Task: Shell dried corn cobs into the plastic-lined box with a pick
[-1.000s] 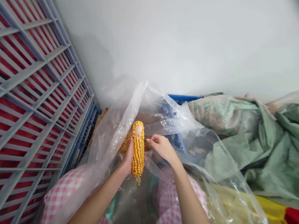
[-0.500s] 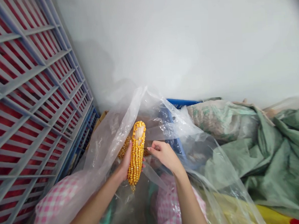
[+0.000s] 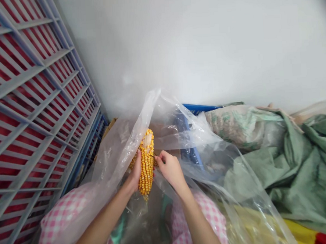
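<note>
An ear of yellow corn [image 3: 146,171] stands nearly upright in my left hand [image 3: 136,171], whose fingers wrap round it from behind. Near its top a pale patch of bare cob shows where kernels are gone. My right hand [image 3: 168,167] pinches a thin dark pick [image 3: 153,157], and its tip meets the kernels on the right side of the ear. Below and around both hands hangs a large clear plastic bag [image 3: 120,146]. Loose kernels [image 3: 132,162] show behind the ear, partly hidden by it and by the left hand.
Stacked plastic crates [image 3: 40,107] with red contents rise at the left. A blue crate [image 3: 200,108] sits behind the bag by the white wall [image 3: 202,42]. To the right lie a filled woven sack [image 3: 240,126] and a crumpled green tarp [image 3: 301,172]. Pink checked cloth [image 3: 64,216] covers my knees.
My right hand has moved a little left, bringing the pick against the kernels. The ear has shifted slightly left and up in view, still in my left hand.
</note>
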{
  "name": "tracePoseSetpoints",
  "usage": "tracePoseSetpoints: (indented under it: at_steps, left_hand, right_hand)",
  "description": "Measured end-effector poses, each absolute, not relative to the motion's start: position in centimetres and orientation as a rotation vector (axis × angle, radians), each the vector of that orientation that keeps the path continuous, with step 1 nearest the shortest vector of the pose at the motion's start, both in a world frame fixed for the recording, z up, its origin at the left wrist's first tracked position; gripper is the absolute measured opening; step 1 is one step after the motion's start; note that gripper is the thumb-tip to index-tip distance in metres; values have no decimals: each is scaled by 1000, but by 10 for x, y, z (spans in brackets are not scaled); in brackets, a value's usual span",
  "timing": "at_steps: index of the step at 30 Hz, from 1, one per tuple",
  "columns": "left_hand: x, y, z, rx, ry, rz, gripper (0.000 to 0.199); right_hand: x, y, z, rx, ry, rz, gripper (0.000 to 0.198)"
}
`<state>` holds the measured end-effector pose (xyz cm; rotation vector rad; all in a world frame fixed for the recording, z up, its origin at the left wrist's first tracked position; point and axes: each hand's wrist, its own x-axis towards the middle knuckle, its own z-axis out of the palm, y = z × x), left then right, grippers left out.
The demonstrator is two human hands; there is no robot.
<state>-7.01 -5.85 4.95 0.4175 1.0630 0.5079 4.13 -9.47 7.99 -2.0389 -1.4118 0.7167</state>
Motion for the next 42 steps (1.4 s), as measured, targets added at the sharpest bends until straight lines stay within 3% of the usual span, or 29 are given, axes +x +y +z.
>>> tracePoseSetpoints:
  at_steps: [4,8,15,30,42]
  left_hand:
    - [-68,-58,59,277,990,682,50]
    - [-74,-62,65,209,970,474,60]
    - [-77,-56,62,255,1051,559,60]
    - [-71,-66,52,648,1164,377,67]
    - [-76,-54,46,657,1232,525,66]
  right_hand:
    - [20,-91,75,-1950,-1254,635,27]
    - [38,-87,86,-1909,-1178,602,34]
    - [64,-99,98,-1815,-1431,996,33]
    - [81,-99,91,-1918,-1654,1138,24]
    - [45,-101,79,-2035,-1527,827,23]
